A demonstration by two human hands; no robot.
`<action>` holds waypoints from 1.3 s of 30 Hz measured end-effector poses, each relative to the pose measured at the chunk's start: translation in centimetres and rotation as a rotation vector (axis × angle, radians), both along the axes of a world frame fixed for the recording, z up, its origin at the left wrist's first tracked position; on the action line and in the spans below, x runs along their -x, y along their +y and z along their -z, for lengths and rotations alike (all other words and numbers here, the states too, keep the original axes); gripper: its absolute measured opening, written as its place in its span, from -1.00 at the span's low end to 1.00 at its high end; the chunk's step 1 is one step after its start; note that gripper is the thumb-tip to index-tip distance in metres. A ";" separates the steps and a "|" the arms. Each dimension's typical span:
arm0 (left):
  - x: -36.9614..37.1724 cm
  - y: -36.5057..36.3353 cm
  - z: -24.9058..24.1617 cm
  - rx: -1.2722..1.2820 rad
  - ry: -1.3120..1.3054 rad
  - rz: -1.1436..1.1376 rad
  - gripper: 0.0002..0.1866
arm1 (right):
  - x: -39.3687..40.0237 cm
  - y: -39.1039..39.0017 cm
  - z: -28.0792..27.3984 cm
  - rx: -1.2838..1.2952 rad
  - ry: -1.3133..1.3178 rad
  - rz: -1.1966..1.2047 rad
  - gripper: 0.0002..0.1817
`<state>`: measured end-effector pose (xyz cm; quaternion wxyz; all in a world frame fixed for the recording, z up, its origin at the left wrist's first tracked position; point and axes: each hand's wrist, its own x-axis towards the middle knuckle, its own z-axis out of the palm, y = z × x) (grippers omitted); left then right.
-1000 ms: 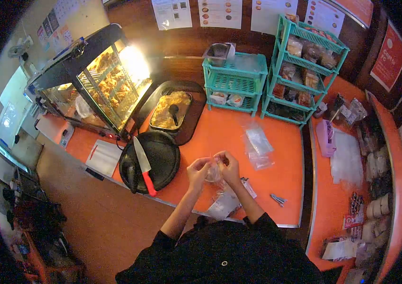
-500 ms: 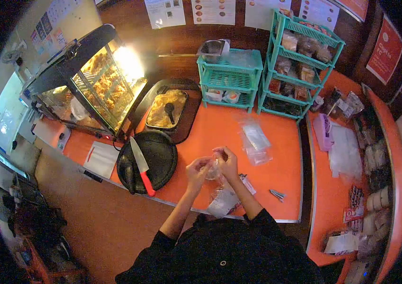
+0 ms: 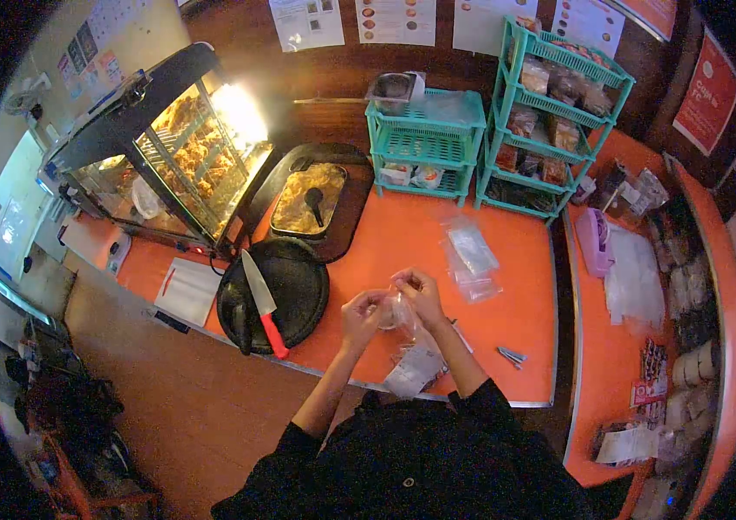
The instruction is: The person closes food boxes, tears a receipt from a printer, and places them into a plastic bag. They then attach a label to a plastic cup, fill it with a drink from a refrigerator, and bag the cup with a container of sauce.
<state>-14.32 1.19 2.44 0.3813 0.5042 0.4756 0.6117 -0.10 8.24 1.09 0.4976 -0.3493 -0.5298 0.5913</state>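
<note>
Left hand point(image 3: 362, 321) and right hand point(image 3: 421, 299) both pinch clear plastic bag point(image 3: 397, 315); bag between them, above orange counter point(image 3: 385, 244); red-handled knife point(image 3: 265, 302) to the left; flat plastic packets point(image 3: 473, 251) ahead, right.

Knife point(image 3: 259, 284): on the pan point(image 3: 304, 290), left of the left hand point(image 3: 362, 316)
Dish point(image 3: 297, 232): behind the pan, right of the warmer point(image 3: 147, 108)
Spoon point(image 3: 313, 201): in the dish
Racks point(image 3: 428, 128): along the bench point(image 3: 385, 230) back
Held bag point(image 3: 397, 313): seemingly between left hand and right hand point(image 3: 421, 297)
</note>
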 end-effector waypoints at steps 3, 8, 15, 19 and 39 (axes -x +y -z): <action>0.1 0.1 0.1 -0.011 0.039 0.018 -0.84 | 0.0 -0.1 0.1 -0.008 -0.042 -0.022 -0.93; 0.5 0.2 0.4 -0.034 0.096 0.034 -0.84 | -0.1 -0.1 0.2 0.003 0.001 -0.124 -0.90; 1.0 0.5 0.2 -0.016 -0.108 0.109 -0.77 | -0.8 -0.1 -1.4 0.023 0.001 -0.225 -0.87; 1.3 0.9 0.8 0.008 -0.097 0.135 -0.77 | -0.3 -0.1 -0.2 0.010 -0.017 -0.053 -0.89; 1.2 0.3 -0.4 0.020 -0.083 0.165 -0.77 | -0.8 -0.4 -1.1 0.010 -0.055 -0.275 -0.91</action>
